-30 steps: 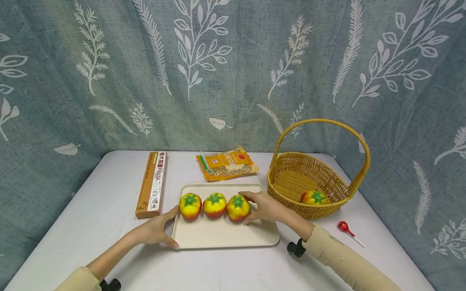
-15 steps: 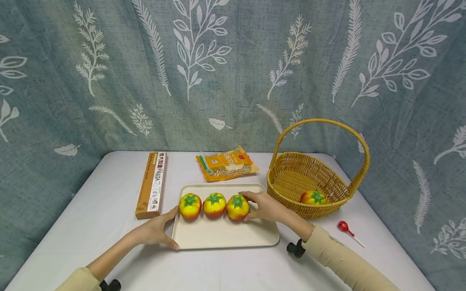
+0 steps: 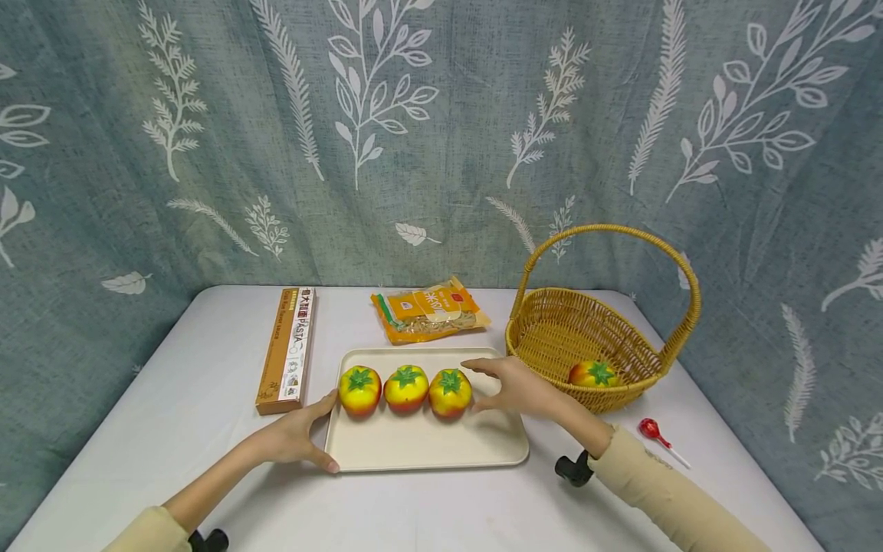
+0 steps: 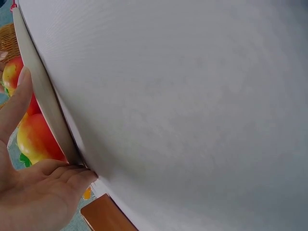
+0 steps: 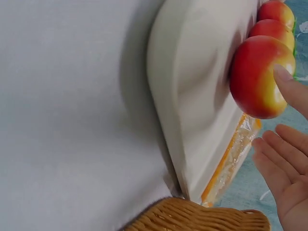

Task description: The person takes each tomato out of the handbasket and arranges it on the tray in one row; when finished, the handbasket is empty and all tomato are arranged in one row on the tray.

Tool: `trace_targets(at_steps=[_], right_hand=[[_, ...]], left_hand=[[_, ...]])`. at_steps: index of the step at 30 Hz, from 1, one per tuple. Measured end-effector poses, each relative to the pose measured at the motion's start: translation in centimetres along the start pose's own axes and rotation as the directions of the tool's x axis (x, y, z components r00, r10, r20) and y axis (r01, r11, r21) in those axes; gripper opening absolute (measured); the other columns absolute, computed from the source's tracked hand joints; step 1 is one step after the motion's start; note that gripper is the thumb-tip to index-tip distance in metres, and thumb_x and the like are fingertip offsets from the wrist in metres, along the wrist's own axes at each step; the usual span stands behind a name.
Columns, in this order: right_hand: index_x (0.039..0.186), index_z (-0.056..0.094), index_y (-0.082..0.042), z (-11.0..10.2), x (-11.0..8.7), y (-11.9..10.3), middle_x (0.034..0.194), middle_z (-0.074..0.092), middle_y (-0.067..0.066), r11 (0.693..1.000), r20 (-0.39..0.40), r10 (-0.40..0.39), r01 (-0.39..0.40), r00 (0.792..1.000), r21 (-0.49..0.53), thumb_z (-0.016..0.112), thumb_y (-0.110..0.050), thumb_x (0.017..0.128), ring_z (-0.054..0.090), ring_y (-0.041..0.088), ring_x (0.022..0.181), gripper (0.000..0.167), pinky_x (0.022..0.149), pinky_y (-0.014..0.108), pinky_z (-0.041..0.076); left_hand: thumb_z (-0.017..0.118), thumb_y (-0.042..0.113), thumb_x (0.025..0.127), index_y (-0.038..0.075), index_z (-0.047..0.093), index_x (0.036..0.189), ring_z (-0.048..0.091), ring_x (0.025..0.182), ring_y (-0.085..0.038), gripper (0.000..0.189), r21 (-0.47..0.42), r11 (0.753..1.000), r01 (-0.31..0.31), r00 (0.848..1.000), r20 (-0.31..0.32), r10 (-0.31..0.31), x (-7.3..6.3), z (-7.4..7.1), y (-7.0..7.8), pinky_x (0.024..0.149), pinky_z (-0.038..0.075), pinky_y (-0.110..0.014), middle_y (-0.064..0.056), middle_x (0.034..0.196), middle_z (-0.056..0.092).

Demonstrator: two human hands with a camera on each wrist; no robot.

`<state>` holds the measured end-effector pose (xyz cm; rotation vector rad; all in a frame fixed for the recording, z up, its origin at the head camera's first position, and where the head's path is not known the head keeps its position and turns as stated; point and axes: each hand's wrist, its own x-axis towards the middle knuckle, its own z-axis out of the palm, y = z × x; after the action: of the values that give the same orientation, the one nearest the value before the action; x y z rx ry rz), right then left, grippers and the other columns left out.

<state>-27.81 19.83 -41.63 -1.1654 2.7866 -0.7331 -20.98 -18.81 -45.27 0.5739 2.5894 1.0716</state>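
Observation:
Three red-and-yellow, tomato-like fruits with green leafy tops sit in a row on the cream tray (image 3: pixel 414 452): the left fruit (image 3: pixel 360 392), middle fruit (image 3: pixel 407 389) and right fruit (image 3: pixel 450 394). My left hand (image 3: pixel 297 435) touches the tray's left side, thumb and fingers spread wide along its edge; the left wrist view shows the fingers (image 4: pixel 72 179) straight. Just right of the right fruit, my right hand (image 3: pixel 520 389) hovers over the tray with fingers parted and holds nothing. In the right wrist view a gap shows between the fingers and the right fruit (image 5: pixel 260 79).
A wicker basket (image 3: pixel 552 337) with a tall handle stands at the right, a similar fruit (image 3: pixel 593 374) inside. A red lollipop (image 3: pixel 651 431) lies in front of it. Behind the tray is an orange noodle packet (image 3: pixel 431 313). A pasta box (image 3: pixel 286 353) lies at the left.
My right hand has let go of the right fruit and drawn back slightly to the right, its fingers opening. The left hand, tray and fruits look unmoved.

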Motion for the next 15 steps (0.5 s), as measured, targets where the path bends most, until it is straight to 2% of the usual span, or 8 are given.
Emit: trace_targets(at_steps=[5,8,10,13,15], right_hand=[[0.125,0.063,-0.003,-0.9,-0.3,-0.4,0.121,0.066,0.011,1.000,-0.017,-0.013,0.012,1.000,-0.017,0.082,-0.026,0.077,0.063,0.028,0.106,0.057,0.090,0.044,0.053],[0.120,0.066,-0.004,-1.6,-0.4,-0.7,0.117,0.068,0.008,0.999,-0.017,-0.018,0.018,1.000,-0.034,0.081,-0.024,0.079,0.064,0.023,0.100,0.049,0.083,0.040,0.054],[0.119,0.067,-0.006,-2.2,-0.6,-0.9,0.110,0.070,0.005,0.999,-0.008,-0.012,0.012,1.000,-0.048,0.080,-0.023,0.080,0.063,0.015,0.081,0.044,0.072,0.031,0.054],[0.118,0.068,-0.008,-3.0,-0.7,-1.0,0.094,0.071,0.003,0.998,0.000,0.002,-0.002,1.000,-0.062,0.079,-0.026,0.081,0.047,0.006,0.057,0.042,0.056,0.022,0.045],[0.119,0.068,-0.009,-3.5,-0.8,-0.9,0.092,0.070,0.002,0.998,0.000,0.010,-0.010,1.000,-0.067,0.078,-0.028,0.082,0.039,0.003,0.053,0.043,0.053,0.020,0.041]], left_hand=[[0.092,0.028,0.059,-0.013,0.020,0.147,0.022,0.139,-0.046,0.121,0.003,1.000,0.004,1.000,-0.001,-0.004,0.0,0.0,0.0,0.113,0.018,-0.057,-0.030,0.151,0.021],[0.092,0.029,0.059,-0.012,0.020,0.147,0.022,0.139,-0.046,0.121,0.005,1.000,0.008,1.000,-0.002,-0.008,0.0,0.0,0.0,0.113,0.019,-0.057,-0.030,0.151,0.022],[0.092,0.029,0.059,-0.012,0.020,0.147,0.022,0.139,-0.046,0.121,0.006,1.000,0.008,1.000,-0.001,-0.008,0.0,0.0,0.0,0.113,0.019,-0.057,-0.030,0.151,0.022],[0.092,0.029,0.059,-0.012,0.020,0.147,0.023,0.139,-0.046,0.121,0.006,1.000,0.005,1.000,0.000,-0.005,0.0,0.0,0.0,0.113,0.019,-0.057,-0.030,0.151,0.022],[0.092,0.028,0.059,-0.013,0.020,0.147,0.022,0.139,-0.046,0.120,0.005,1.000,0.003,1.000,0.000,-0.003,0.0,0.0,0.0,0.113,0.019,-0.057,-0.030,0.151,0.022]])
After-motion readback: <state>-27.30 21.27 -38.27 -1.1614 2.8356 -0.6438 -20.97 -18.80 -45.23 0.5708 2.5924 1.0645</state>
